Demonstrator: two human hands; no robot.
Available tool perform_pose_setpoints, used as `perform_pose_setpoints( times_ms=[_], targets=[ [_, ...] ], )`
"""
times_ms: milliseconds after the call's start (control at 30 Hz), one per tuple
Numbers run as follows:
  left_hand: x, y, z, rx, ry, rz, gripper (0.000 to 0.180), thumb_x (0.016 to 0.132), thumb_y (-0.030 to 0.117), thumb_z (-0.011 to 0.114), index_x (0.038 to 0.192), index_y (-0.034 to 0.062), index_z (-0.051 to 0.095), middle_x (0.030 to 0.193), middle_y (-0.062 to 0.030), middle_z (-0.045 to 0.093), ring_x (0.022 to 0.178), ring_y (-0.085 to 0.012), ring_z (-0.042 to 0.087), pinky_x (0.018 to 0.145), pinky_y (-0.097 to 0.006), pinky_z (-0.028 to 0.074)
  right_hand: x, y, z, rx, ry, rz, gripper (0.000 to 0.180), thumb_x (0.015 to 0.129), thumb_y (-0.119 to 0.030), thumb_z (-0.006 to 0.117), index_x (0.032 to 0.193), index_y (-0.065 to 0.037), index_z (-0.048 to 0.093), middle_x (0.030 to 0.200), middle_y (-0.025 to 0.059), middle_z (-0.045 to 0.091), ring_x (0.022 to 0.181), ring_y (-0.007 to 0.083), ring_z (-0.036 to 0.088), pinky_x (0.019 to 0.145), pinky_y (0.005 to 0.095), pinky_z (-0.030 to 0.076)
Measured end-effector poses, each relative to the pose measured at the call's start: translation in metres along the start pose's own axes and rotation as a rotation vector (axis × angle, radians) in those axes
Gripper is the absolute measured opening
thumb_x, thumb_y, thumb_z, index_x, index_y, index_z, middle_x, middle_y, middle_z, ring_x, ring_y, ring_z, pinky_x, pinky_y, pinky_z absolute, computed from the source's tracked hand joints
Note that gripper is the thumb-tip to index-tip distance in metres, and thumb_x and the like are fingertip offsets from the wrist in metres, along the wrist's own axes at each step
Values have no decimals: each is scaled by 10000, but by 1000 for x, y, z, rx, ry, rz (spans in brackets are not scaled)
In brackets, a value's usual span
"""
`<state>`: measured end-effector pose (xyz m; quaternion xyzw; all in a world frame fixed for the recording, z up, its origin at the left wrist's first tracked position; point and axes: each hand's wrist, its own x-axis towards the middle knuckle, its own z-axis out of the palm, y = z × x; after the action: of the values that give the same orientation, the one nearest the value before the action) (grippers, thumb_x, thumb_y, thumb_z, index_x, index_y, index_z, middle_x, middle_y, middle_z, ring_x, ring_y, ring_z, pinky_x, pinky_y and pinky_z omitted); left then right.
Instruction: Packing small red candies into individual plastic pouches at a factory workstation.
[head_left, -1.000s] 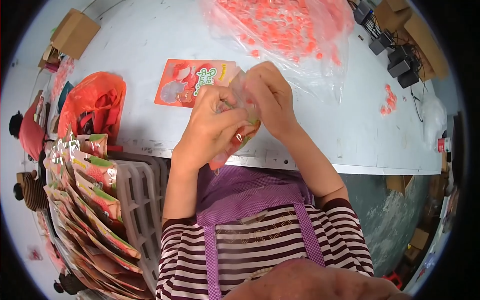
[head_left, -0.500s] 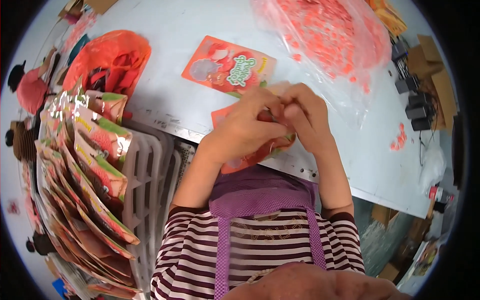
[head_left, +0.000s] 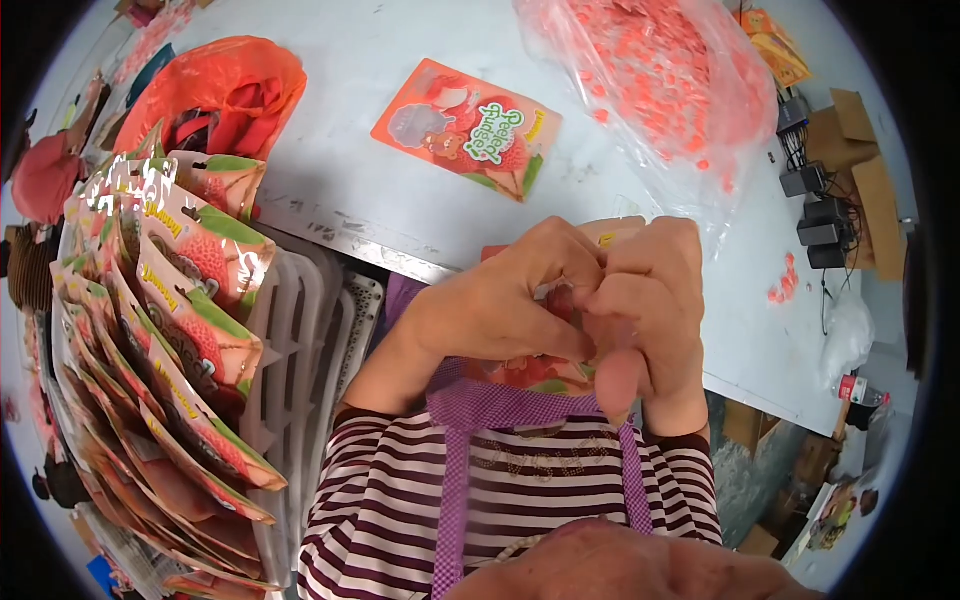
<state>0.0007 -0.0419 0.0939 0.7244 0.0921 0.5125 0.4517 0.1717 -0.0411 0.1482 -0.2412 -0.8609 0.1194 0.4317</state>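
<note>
My left hand (head_left: 500,300) and my right hand (head_left: 655,305) meet over the table's front edge, fingers curled and touching. Between and below them shows a printed orange-pink pouch (head_left: 535,375) with green leaves, mostly hidden by the hands. The left hand grips it, and a small reddish see-through piece (head_left: 562,300) shows at its fingers. Closed in a pinch, the right hand hides whatever it may hold. Beyond the hands another flat printed pouch (head_left: 465,130), with fruit and a cartoon bear, lies on the white table (head_left: 340,110).
At my left, many similar pouches (head_left: 200,340) stand in a pale plastic crate (head_left: 285,370). An orange bag (head_left: 220,90) with red contents sits behind. A large clear bag of small pink-red pieces (head_left: 650,80) lies far right. Black power adapters (head_left: 825,220) line the right side.
Both hands have come nearer my body and shifted slightly right, with the pouch beneath them. The right hand has turned, its fingers more curled. The view has shifted a little.
</note>
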Motion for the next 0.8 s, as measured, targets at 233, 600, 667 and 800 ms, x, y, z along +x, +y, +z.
perform_pose_setpoints(
  times_ms=[233, 600, 667, 800],
  targets=[
    [-6, -3, -4, -74, 13, 30, 384, 531, -54, 774, 782, 91, 524, 934, -23, 489, 862, -182, 487, 771, -282, 395, -26, -32, -8, -53, -41, 83, 534, 626, -500, 690, 869, -40, 573, 827, 90, 585, 690, 277, 553, 631, 333, 442],
    [13, 3, 21, -125, -260, 100, 346, 589, -19, 722, 893, 78, 587, 976, -46, 504, 834, -190, 536, 699, -284, 448, -40, -65, -47, -142, -487, 323, 218, 612, -114, 681, 797, -36, 597, 872, 92, 598, 829, 297, 587, 730, 376, 479],
    [20, 14, 20, -168, -258, -32, 341, 600, -23, 709, 905, 72, 591, 1000, -53, 507, 812, -203, 552, 705, -295, 457, -42, -69, -52, -280, -453, 304, 195, 621, -91, 665, 797, -40, 600, 872, 84, 600, 849, 298, 589, 738, 375, 481],
    [29, 13, 37, -328, -381, -116, 116, 641, 48, 660, 716, 85, 579, 967, -21, 513, 909, -236, 481, 777, -337, 422, -52, -75, -46, -47, -632, 755, 217, 641, -34, 616, 858, -26, 597, 895, 126, 607, 850, 319, 591, 724, 379, 486]
  ],
)
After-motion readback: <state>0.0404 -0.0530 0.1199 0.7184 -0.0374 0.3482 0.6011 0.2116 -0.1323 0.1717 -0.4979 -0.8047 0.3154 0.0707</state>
